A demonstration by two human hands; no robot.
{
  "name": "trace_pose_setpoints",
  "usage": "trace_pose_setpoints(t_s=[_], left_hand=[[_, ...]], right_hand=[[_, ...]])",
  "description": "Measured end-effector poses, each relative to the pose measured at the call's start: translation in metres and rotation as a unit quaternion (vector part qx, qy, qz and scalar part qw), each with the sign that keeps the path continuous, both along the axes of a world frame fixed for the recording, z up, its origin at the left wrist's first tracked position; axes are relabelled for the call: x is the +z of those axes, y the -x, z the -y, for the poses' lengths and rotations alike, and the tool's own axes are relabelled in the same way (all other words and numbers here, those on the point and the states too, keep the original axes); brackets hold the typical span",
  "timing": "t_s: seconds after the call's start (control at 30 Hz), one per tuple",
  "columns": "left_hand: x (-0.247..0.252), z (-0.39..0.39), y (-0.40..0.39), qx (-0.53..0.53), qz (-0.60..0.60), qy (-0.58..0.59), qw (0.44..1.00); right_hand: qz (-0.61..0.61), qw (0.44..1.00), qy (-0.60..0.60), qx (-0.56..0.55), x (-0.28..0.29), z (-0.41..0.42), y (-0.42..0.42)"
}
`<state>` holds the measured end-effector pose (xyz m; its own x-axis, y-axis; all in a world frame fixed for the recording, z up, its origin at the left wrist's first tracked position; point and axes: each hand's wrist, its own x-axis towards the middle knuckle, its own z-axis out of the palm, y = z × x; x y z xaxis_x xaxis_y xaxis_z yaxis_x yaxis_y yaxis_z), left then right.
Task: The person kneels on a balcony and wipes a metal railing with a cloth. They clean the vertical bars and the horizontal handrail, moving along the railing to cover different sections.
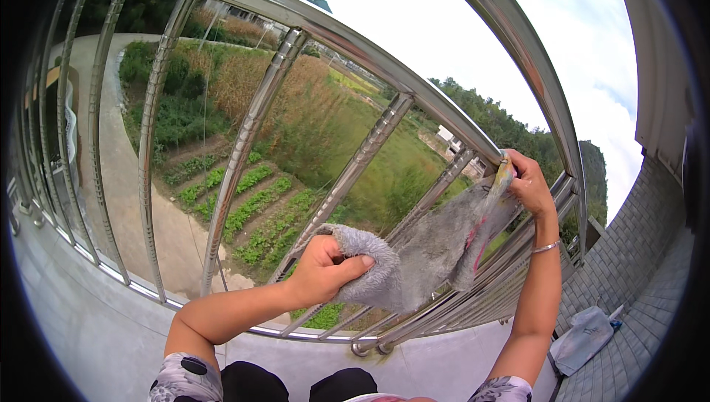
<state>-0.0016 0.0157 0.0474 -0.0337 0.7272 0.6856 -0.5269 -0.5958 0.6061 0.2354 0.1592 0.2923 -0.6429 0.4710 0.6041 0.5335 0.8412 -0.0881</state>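
My left hand grips one bunched end of a grey plush cloth, thumb on top, in front of a metal baluster. The cloth stretches across to my right hand, which holds its other end at the corner of the railing. There the cloth lies against the end of a shiny metal rail. Pink and yellow patches show on the cloth near my right hand. My right fingertips are partly hidden behind the fabric.
A thicker upper handrail runs above on the right. Several balusters stand along the left, over a pale tiled floor. A plastic bag lies by the grey tiled wall. Beyond the railing are garden rows and a concrete path.
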Motion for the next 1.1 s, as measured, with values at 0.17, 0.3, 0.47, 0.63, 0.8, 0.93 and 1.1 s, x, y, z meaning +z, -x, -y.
trace_pose_setpoints(t_s=[0.17,0.3,0.47,0.63,0.8,0.93,1.1], left_hand=[[0.010,0.019,0.021,0.020,0.038,-0.041,0.998],[-0.002,0.030,0.035,0.024,0.025,-0.041,0.999],[-0.010,0.032,0.041,0.009,0.024,-0.036,0.999],[0.005,0.036,0.044,0.024,-0.016,-0.054,0.998],[-0.013,0.031,0.033,0.077,0.161,-0.072,0.981],[-0.013,0.026,0.027,0.182,0.169,-0.140,0.959],[-0.010,0.007,-0.014,0.182,-0.028,-0.134,0.974]], right_hand=[[-0.015,0.989,-0.019,0.146,0.003,0.038,0.083],[0.031,0.820,-0.571,-0.017,-0.038,0.045,0.137],[0.076,0.827,-0.556,0.036,-0.023,0.056,0.175],[0.095,0.849,-0.516,0.064,-0.019,0.063,0.182],[0.032,0.896,-0.442,0.001,-0.031,0.035,0.105],[-0.022,0.884,-0.454,-0.106,-0.048,-0.004,0.000],[-0.187,0.890,-0.313,-0.273,-0.106,-0.017,-0.128]])
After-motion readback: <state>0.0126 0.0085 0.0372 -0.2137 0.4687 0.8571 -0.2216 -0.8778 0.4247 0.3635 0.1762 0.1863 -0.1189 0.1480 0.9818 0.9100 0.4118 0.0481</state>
